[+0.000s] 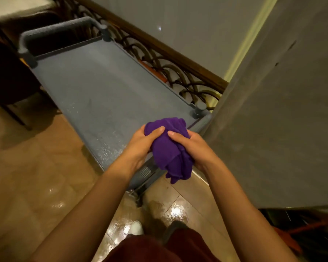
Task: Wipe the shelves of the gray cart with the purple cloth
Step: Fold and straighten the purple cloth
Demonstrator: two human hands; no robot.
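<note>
Single head-worn wide-angle view, looking forward and steeply down from standing height, close over both hands, the gray cart (110, 87) top shelf running away diagonally up-left.

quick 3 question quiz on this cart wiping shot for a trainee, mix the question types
1. True or false: the purple cloth is spread flat on the top shelf of the gray cart.
2. Multiple choice: what holds the cloth? A) the left hand alone B) the right hand alone C) both hands
3. Fill in: the cart's handle is at the ____ end from the person.

Key
1. False: it is bunched up between the hands, over the near end of the cart.
2. C
3. far
</note>
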